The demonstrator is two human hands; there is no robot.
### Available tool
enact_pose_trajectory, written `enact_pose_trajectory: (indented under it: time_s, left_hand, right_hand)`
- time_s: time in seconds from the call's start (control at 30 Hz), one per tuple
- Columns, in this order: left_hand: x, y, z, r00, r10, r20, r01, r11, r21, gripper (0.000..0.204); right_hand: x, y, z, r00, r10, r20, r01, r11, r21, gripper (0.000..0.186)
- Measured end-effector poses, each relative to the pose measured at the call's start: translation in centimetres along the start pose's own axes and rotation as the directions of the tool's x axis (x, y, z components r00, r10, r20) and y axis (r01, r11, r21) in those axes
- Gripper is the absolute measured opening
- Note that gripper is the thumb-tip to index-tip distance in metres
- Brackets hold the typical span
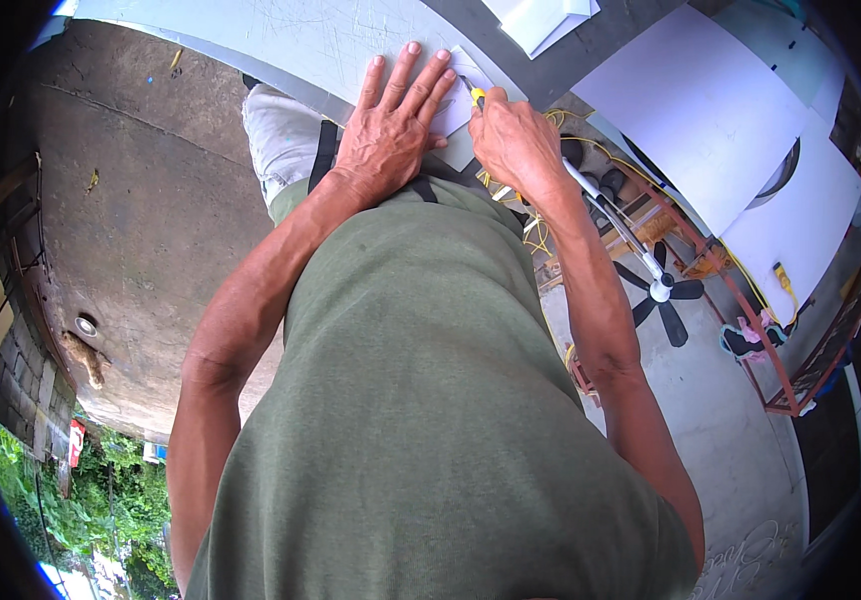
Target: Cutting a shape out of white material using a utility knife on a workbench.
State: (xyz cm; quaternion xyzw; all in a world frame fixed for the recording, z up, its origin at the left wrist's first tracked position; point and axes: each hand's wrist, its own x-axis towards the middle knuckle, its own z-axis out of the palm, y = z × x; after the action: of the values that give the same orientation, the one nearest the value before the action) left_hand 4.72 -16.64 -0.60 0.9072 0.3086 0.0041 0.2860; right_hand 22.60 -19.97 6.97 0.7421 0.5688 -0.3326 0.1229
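Observation:
My left hand (391, 130) lies flat with its fingers stretched out, pressing on a white sheet piece (454, 117) at the near edge of the pale work surface (281, 45). Curved lines show on that piece by the fingertips. Close beside it, my right hand (516, 145) is closed around a yellow-handled knife (478, 95), which looks like a utility knife. Its thin dark tip points up and left onto the sheet, near my left index finger. Most of the knife's handle is hidden inside my right fist.
Folded white paper (548, 22) lies on a dark grey strip (541, 75) beyond my hands. Large white sheets (706, 110) spread at the right. Below them stand a black-bladed fan (661, 290), a reddish metal frame (751, 300) and yellow cord (736, 265). Concrete floor (141, 200) extends left.

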Motion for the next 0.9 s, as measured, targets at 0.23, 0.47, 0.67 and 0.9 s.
enact_pose_trajectory:
  time_s: [0.23, 0.47, 0.67, 0.9]
  left_hand:
    - [0.1, 0.2, -0.2, 0.999, -0.019, 0.049, 0.020, 1.000, -0.016, 0.089]
    - [0.2, 0.0, -0.3, 0.999, -0.013, 0.044, 0.012, 1.000, 0.005, 0.088]
    - [0.5, -0.2, 0.1, 0.999, 0.014, -0.034, -0.015, 0.999, -0.050, 0.088]
    - [1.1, 0.3, 0.3, 0.997, -0.005, -0.071, 0.006, 1.000, 0.013, 0.088]
  right_hand:
    - [-0.4, 0.0, -0.1, 0.999, 0.024, 0.020, -0.024, 1.000, 0.010, 0.031]
    - [-0.5, 0.5, -0.5, 0.997, 0.038, 0.072, -0.040, 0.999, 0.023, 0.034]
    - [0.0, 1.5, -0.9, 0.985, 0.083, 0.150, -0.106, 0.982, 0.154, 0.036]
    - [-1.3, 0.8, 0.5, 0.996, 0.092, -0.021, -0.092, 0.996, 0.011, 0.035]
